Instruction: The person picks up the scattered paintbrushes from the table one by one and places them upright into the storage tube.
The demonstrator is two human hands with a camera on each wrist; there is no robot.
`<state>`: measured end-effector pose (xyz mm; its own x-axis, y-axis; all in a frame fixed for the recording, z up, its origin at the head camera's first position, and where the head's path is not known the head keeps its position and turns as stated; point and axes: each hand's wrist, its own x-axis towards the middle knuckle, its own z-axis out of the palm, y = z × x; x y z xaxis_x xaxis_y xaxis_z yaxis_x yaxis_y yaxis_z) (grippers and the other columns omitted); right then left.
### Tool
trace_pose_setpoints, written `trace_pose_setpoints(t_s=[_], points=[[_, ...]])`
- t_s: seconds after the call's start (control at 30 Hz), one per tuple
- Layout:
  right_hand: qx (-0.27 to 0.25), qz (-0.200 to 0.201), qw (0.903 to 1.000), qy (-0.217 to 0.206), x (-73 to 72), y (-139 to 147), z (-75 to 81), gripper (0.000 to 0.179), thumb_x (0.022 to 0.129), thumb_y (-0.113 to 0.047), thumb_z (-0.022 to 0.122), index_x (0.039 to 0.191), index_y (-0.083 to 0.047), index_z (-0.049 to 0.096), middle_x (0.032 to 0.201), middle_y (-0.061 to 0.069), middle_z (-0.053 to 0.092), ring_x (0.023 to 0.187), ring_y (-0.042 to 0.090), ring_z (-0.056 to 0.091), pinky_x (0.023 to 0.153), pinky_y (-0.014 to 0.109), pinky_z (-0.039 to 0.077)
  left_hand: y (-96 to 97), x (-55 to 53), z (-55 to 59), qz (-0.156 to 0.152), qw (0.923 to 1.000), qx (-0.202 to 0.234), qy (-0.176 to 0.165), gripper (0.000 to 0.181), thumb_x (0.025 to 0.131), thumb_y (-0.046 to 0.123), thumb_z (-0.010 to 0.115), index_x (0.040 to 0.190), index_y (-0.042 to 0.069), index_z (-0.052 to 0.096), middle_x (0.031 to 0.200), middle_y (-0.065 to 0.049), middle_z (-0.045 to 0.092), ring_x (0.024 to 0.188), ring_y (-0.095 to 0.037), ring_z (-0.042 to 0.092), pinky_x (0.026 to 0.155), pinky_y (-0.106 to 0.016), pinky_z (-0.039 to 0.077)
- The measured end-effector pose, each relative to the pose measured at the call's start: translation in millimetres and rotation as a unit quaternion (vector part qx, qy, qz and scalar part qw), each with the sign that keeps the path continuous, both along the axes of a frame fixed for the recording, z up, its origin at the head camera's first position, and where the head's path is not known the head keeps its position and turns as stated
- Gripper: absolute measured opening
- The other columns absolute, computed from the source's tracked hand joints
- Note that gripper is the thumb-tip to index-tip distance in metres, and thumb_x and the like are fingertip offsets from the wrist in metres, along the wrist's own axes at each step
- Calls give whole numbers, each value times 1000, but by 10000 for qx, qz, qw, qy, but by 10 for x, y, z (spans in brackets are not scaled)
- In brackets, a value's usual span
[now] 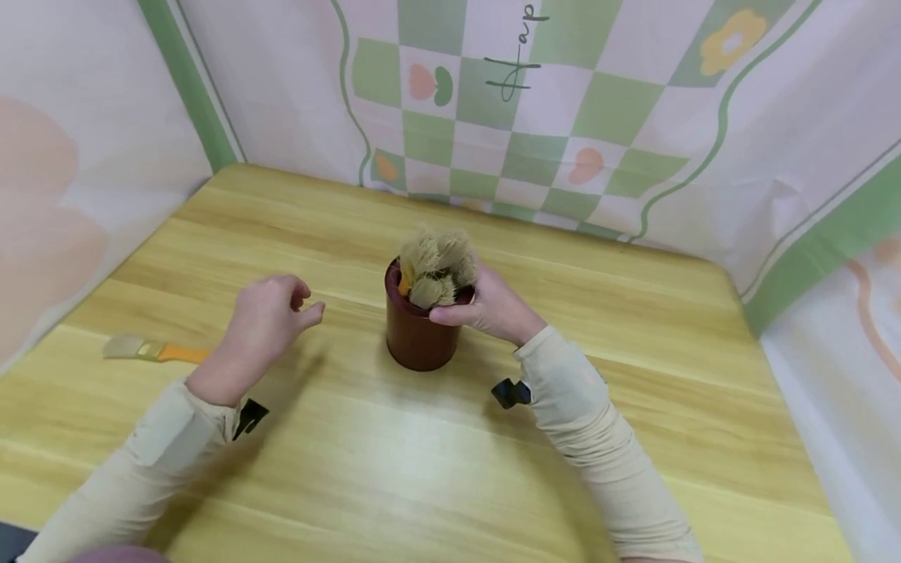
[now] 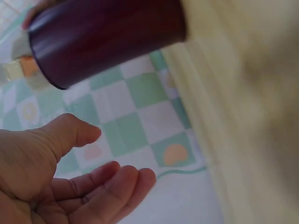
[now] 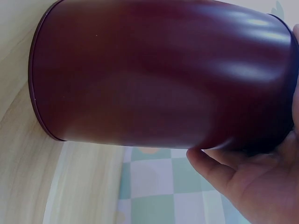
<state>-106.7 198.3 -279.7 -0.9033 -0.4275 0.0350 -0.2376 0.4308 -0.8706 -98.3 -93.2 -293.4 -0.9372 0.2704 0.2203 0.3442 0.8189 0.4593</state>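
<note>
A dark red cylindrical pot stands upright mid-table, with several brushes in it, pale bristles upward. One orange handle shows inside the rim. My right hand grips the pot at its upper right side, thumb over the near rim; in the right wrist view the fingers lie against the dark red wall. To the pot's left, my left hand hovers above the table with fingers loosely bent and nothing between them. Beyond that wrist lies a flat paintbrush with pale bristles, its orange handle partly hidden by the forearm.
The light wooden table has rounded far corners. A patterned cloth with green checks hangs along the back edge, and pale cloth hangs on both sides. Black straps show at both wrists.
</note>
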Motion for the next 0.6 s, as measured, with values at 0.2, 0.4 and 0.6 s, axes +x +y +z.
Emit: trace_pose_setpoints(t_s=[0.2,0.4,0.6], points=[[-7,-28,9999,-160,9,-16,2,78,80,-10,78,145,-12,35,141,7,49,132,22,45,112,44,34,-204,-30,-192,420,9964,-188,-714,44,92,28,60,99,-15,66,98,-34,67,85,-43,66,79,-52,52],[49,53,9998,-178,16,-33,-3,78,80,-11,78,145,-12,34,141,7,49,132,22,45,112,43,34,-593,53,-385,891,9877,-630,-1118,57,95,36,55,48,7,43,45,-5,41,44,-18,40,43,-31,37],[62,7,9999,-120,15,-10,-4,76,81,-10,77,145,-11,35,141,8,48,132,23,45,112,44,34,-1006,140,-462,1424,9756,-1361,-972,64,97,38,51,44,2,43,46,-16,46,45,-30,46,47,-48,44]])
